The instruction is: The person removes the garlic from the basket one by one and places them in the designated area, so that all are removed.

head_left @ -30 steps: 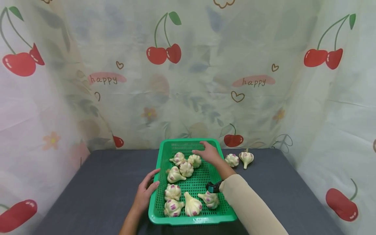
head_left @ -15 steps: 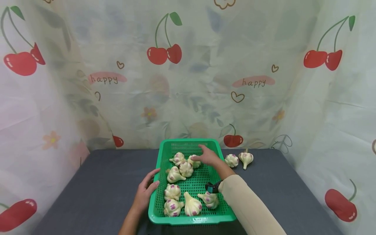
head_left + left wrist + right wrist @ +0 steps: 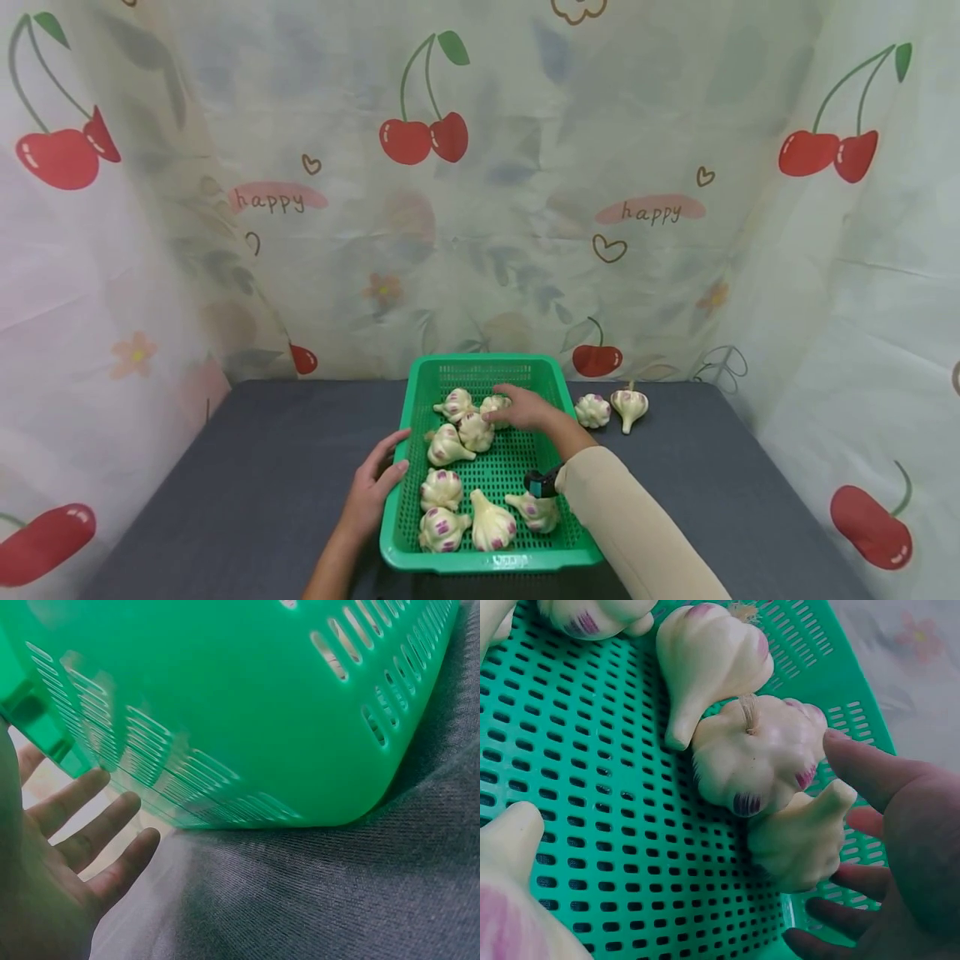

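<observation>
In the head view a green plastic basket (image 3: 517,562) holds several garlic bulbs with purple patches. My right hand (image 3: 523,408) reaches in among the far bulbs, its thumb and fingers spread on either side of a garlic bulb (image 3: 799,844). The right wrist view has the thumb tip right at the neighbouring bulb (image 3: 754,757), with fingertips close along the first one's side. At the basket's left side, my left hand (image 3: 369,492) lies with its thumb and fingertips by the rim. Seen from the left wrist, its fingers (image 3: 112,817) extend loosely beside the slotted wall.
Two more garlic bulbs, one rounded (image 3: 592,411) and one with a long stem (image 3: 628,406), lie right of the basket on the dark cloth-covered table (image 3: 292,492). A cherry-printed curtain (image 3: 480,250) encloses the back and sides.
My right hand has lowered and moved slightly left, bringing its thumb and fingers around the far bulb. The left hand and the basket stay where they were.
</observation>
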Available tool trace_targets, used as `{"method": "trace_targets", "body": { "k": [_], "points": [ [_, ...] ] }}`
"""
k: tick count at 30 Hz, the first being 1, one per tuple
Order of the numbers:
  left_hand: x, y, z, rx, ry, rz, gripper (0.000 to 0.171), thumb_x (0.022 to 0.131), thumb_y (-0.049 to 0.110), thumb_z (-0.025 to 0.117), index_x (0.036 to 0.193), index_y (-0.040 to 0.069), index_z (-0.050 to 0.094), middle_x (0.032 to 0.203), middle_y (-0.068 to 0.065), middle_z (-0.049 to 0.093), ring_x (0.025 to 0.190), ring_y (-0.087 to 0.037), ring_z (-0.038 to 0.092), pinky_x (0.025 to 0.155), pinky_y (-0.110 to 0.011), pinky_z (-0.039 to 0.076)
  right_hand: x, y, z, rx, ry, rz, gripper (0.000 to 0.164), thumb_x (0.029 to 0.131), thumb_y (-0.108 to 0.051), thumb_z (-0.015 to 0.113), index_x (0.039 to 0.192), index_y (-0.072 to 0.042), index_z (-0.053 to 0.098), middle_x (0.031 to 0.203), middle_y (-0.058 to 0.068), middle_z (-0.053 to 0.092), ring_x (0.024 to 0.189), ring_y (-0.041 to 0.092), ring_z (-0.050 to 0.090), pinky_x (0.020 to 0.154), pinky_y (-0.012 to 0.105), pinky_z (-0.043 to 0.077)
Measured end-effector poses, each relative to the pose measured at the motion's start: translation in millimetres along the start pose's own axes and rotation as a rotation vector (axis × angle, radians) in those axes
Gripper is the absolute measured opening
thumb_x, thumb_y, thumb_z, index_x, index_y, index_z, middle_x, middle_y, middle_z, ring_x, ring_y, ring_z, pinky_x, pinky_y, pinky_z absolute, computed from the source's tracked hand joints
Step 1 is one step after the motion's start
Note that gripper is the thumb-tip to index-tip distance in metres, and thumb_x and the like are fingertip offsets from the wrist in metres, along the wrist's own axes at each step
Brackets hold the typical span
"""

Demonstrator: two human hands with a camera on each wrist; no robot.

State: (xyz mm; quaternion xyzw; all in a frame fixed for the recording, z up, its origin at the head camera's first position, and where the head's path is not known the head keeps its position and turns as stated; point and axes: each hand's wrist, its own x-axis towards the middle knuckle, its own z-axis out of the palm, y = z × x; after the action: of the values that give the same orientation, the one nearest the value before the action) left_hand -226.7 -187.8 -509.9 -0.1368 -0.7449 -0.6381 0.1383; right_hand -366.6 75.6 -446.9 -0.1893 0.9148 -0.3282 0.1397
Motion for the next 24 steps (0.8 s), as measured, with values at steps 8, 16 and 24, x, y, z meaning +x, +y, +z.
{"method": "trace_targets", "body": {
  "k": [8, 16, 24],
  "points": [
    [-0.3, -0.5, -0.2, -0.005, -0.007, 0.006, 0.042, 0.1, 0.011, 0.052, 0.142, 0.009, 0.05, 0.138, -0.018, 0.051, 0.116, -0.037, 0.053, 0.085, -0.034, 0.049, -3.1, -1.8, -0.9, -0.034, -0.025, -0.026, 0.055, 0.091, -0.028, 0.07, 0.138, -0.004, 0.052, 0.138, 0.018, 0.049, 0.123, 0.037, 0.048, 0.091, 0.049, 0.045],
    [0.3, 0.7, 0.0, 0.01, 0.001, 0.005, 0.042, 0.099, 0.011, 0.053, 0.141, 0.008, 0.05, 0.139, -0.017, 0.05, 0.116, -0.036, 0.053, 0.086, -0.035, 0.048, -0.5, 0.1, 0.3, -0.054, -0.057, -0.043, 0.043, 0.086, -0.017, 0.076, 0.125, -0.01, 0.06, 0.129, 0.014, 0.055, 0.103, 0.028, 0.056, 0.08, 0.042, 0.046],
    [0.1, 1.9, 0.8, -0.01, 0.003, 0.001, 0.042, 0.099, 0.01, 0.053, 0.141, 0.009, 0.051, 0.133, -0.02, 0.054, 0.113, -0.037, 0.055, 0.084, -0.033, 0.05, 0.8, 0.3, 0.8, -0.095, -0.142, -0.051, 0.04, 0.083, -0.011, 0.078, 0.119, -0.015, 0.064, 0.131, 0.012, 0.054, 0.105, 0.028, 0.059, 0.076, 0.039, 0.048]
  ]
}}
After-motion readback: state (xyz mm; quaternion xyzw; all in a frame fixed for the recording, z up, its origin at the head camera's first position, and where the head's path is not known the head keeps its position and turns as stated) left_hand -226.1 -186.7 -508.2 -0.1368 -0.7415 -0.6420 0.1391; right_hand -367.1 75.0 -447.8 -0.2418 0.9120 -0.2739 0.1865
